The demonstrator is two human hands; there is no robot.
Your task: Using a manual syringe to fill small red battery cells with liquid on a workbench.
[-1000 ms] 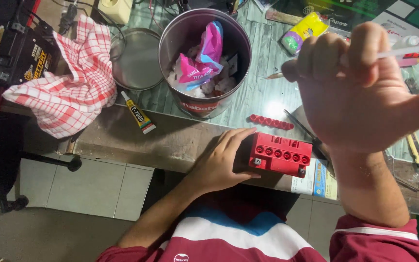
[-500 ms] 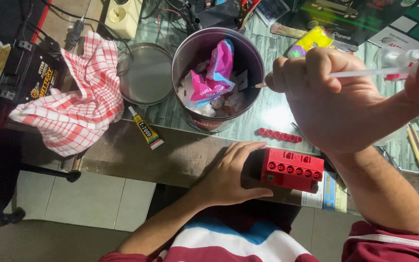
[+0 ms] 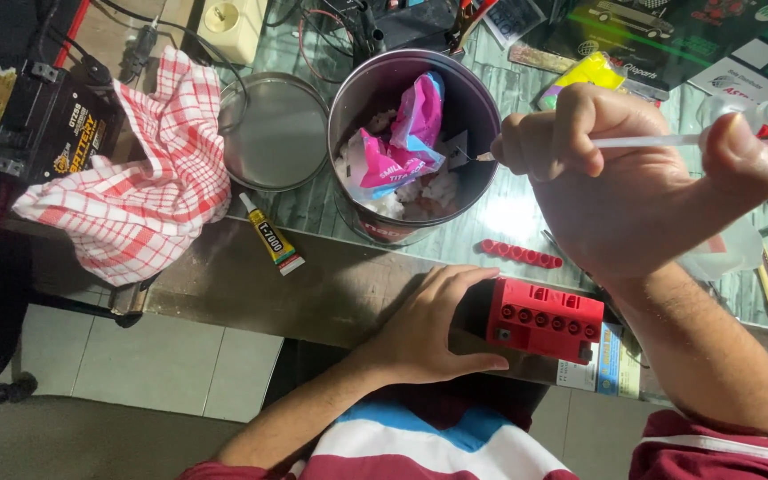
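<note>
My right hand is raised above the bench and grips a thin white syringe, thumb on its plunger end. The needle tip points left over the rim of a round metal tin stuffed with tissue and a pink wrapper. My left hand rests on the left side of a small red-topped battery with a row of filler holes, at the bench's near edge. A red strip of caps lies just behind the battery.
A red-checked cloth, the tin's lid and a glue tube lie to the left. A black battery sits at far left. Tools, a yellow packet and printed sheets crowd the right and back.
My right hand has swung the syringe leftward, bringing its tip over the tin's rim. The view has shifted slightly; my left hand stays on the red battery.
</note>
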